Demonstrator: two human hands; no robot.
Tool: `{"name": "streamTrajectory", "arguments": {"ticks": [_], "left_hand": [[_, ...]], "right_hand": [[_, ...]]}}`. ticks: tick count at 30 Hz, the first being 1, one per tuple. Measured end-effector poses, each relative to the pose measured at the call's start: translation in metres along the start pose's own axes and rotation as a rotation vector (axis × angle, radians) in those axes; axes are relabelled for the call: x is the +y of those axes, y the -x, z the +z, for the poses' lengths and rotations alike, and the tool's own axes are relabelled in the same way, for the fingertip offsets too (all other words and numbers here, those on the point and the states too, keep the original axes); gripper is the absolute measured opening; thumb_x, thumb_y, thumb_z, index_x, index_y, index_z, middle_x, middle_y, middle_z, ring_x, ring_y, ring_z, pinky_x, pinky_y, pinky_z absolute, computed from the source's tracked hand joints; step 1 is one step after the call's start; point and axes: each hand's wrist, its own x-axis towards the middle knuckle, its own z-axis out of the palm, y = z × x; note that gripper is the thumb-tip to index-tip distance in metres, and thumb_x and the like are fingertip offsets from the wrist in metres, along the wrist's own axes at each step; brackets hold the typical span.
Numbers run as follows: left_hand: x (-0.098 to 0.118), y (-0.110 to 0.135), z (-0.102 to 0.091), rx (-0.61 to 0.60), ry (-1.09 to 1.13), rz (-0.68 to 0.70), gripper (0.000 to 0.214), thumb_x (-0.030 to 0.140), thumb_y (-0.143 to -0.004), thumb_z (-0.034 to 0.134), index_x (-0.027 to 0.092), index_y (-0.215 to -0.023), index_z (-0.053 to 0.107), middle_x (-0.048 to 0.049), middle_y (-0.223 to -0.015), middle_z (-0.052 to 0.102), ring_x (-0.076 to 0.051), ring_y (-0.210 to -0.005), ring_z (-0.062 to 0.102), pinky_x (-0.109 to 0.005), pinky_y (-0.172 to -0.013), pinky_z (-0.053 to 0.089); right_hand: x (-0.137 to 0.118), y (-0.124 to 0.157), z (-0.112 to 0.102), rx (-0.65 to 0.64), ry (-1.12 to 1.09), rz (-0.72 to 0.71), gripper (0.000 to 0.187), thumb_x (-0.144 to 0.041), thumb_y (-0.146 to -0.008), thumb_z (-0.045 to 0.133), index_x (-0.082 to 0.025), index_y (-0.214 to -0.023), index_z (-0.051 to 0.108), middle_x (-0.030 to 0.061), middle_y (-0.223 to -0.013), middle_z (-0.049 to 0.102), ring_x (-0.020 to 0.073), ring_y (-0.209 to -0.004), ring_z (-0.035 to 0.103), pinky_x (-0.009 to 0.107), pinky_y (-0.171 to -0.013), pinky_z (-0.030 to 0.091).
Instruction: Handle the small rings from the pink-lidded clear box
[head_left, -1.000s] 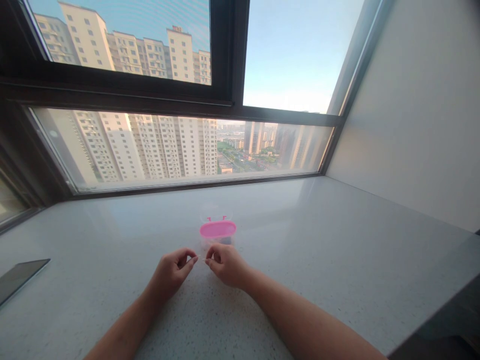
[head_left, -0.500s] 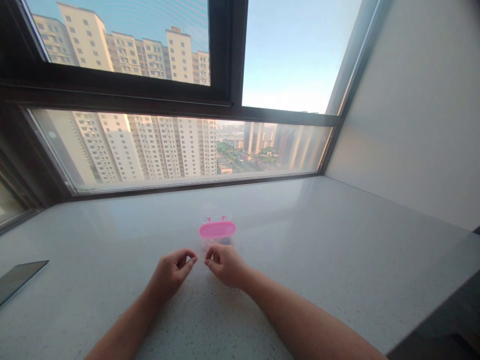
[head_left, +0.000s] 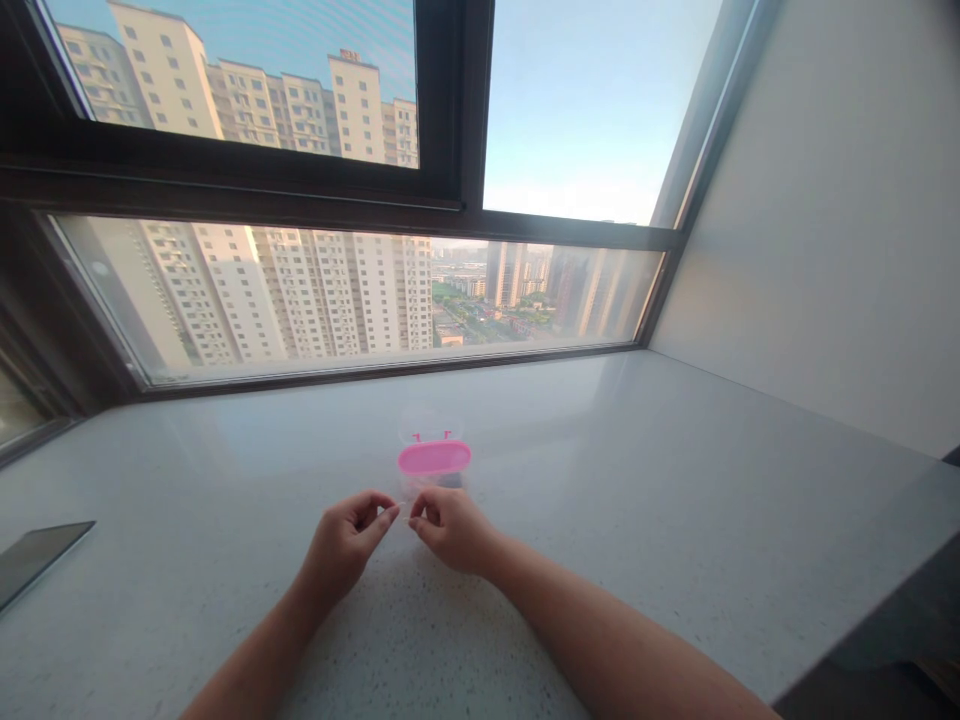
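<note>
Low over the speckled white counter (head_left: 420,620), my left hand (head_left: 352,535) pinches thumb and forefinger together. Facing it a short gap away, my right hand (head_left: 450,527) is closed in a pinch too. Something thin and pale shows faintly at the fingertips between them; it is too small to name. Just beyond the hands stands a small clear plastic box with a pink rim (head_left: 435,458). Its transparent lid is raised at the back on two pink hinges. Something dark shows through its front wall, partly hidden by my right hand.
A flat dark tablet or phone (head_left: 41,558) lies at the counter's left edge. Behind the counter runs a dark-framed window (head_left: 465,225) overlooking tall buildings. A white wall (head_left: 832,220) closes off the right side, and the counter's edge drops away at lower right.
My left hand has shifted slightly up and to the right, its fingertips closer to my right hand. My right hand and the box look nearly unchanged.
</note>
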Motion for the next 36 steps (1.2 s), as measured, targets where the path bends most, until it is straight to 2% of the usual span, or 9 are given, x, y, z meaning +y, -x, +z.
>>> {"name": "streamTrajectory", "arguments": {"ticks": [8, 16, 25, 36], "left_hand": [[0.009, 0.003, 0.004, -0.015, 0.025, -0.001, 0.027, 0.040, -0.074, 0.052, 0.014, -0.071, 0.061, 0.0073, -0.049, 0.024, -0.008, -0.047, 0.026, -0.019, -0.044, 0.021], [0.016, 0.004, 0.007, 0.002, 0.081, -0.039, 0.033, 0.045, -0.072, 0.054, 0.014, -0.073, 0.063, 0.0068, -0.048, 0.028, -0.008, -0.046, 0.027, -0.019, -0.044, 0.021], [0.012, 0.002, 0.010, 0.036, 0.042, -0.034, 0.035, 0.046, -0.071, 0.053, 0.013, -0.073, 0.064, 0.0076, -0.045, 0.028, -0.008, -0.044, 0.027, -0.019, -0.042, 0.020], [0.012, 0.001, 0.010, 0.058, 0.020, -0.057, 0.032, 0.043, -0.071, 0.053, 0.013, -0.073, 0.065, 0.0064, -0.045, 0.033, -0.008, -0.044, 0.028, -0.018, -0.042, 0.021]], "right_hand": [[0.000, 0.000, 0.002, 0.046, -0.020, -0.010, 0.010, -0.023, -0.073, 0.053, -0.015, -0.073, 0.059, -0.0054, -0.050, 0.041, 0.0066, -0.046, 0.033, 0.019, -0.044, 0.023], [-0.001, 0.000, 0.000, 0.096, -0.045, -0.014, 0.011, -0.024, -0.074, 0.052, -0.015, -0.072, 0.058, -0.0060, -0.048, 0.036, 0.0067, -0.045, 0.030, 0.019, -0.043, 0.021], [-0.003, 0.000, -0.003, 0.171, -0.099, -0.008, 0.012, -0.024, -0.074, 0.052, -0.014, -0.071, 0.058, -0.0059, -0.049, 0.035, 0.0070, -0.046, 0.031, 0.019, -0.044, 0.023], [-0.001, 0.000, -0.001, 0.164, -0.121, -0.007, 0.012, -0.025, -0.073, 0.053, -0.014, -0.071, 0.058, -0.0063, -0.048, 0.034, 0.0069, -0.045, 0.030, 0.019, -0.043, 0.022]]}}
